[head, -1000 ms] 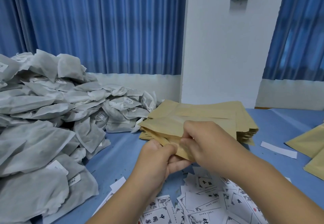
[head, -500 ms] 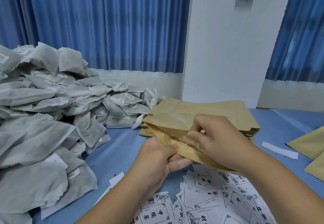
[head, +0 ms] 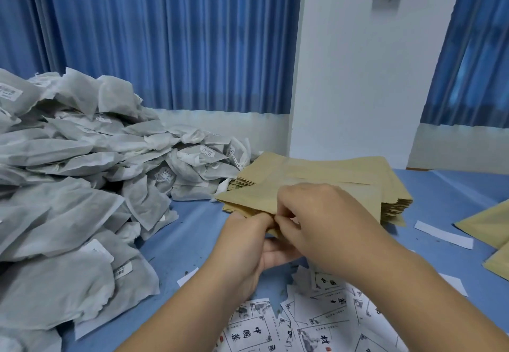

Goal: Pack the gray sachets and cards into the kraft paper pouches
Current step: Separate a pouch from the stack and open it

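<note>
A big heap of gray sachets [head: 82, 186] fills the left of the blue table. Behind my hands lies a stack of kraft paper pouches [head: 325, 175]. Both hands hold one kraft pouch [head: 248, 200] just above the table in front of that stack. My left hand [head: 248, 244] pinches its near edge from the left. My right hand [head: 319, 219] pinches the same edge from the right, fingertips meeting the left hand's. White printed cards [head: 308, 327] lie scattered under my forearms at the bottom.
More kraft pouches [head: 490, 225] lie at the right edge. White paper strips [head: 443, 234] rest on the blue table [head: 181, 241]. Blue curtains and a white wall stand behind the table.
My right hand has come back left along the pouch edge and now meets my left hand. The pouch mouth, pulled open half a second ago, looks closed between the fingers.
</note>
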`<move>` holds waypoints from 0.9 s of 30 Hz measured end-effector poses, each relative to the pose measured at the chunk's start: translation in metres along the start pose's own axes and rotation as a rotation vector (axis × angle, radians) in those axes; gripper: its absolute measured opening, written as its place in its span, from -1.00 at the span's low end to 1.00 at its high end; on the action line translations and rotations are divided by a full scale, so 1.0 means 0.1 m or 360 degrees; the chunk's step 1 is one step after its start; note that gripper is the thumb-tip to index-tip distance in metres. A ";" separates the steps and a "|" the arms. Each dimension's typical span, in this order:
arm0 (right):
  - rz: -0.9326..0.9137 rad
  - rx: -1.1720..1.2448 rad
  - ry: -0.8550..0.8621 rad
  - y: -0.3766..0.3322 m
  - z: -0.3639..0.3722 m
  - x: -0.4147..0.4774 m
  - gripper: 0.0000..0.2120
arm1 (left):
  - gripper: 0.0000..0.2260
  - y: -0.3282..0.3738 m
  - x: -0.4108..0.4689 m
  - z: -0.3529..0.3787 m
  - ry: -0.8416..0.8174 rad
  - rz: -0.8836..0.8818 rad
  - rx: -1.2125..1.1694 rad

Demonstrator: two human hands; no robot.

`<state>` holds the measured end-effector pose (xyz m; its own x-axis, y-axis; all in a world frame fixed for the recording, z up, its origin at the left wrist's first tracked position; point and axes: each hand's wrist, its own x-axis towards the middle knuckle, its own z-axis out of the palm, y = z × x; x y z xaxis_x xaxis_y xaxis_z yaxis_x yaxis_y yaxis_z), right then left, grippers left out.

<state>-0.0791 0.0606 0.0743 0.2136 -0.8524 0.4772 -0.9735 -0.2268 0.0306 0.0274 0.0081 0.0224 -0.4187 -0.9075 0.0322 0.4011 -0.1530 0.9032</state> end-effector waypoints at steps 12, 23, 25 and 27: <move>0.0099 -0.0317 -0.0210 -0.13 0.12 0.00 -0.73 | -0.73 -0.04 -0.05 0.05 0.0110 -0.0027 0.0164; 0.0495 -0.0173 0.0183 -0.01 -0.20 -0.02 -0.88 | -0.88 -0.15 0.03 -0.19 0.0263 -0.0539 0.0179; 0.0486 -0.0142 0.0245 0.01 -0.22 -0.02 -0.86 | -0.87 -0.13 0.03 -0.18 0.0264 -0.0498 0.0269; 0.0444 -0.0120 0.0215 -0.01 -0.21 -0.02 -0.87 | -0.83 -0.13 0.03 -0.17 0.0295 -0.0461 0.0289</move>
<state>-0.0798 0.0724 0.0919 -0.0703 -0.8055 0.5885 -0.9974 0.0467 -0.0552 0.0344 0.0008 0.0032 -0.3325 -0.8948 -0.2979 0.1304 -0.3564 0.9252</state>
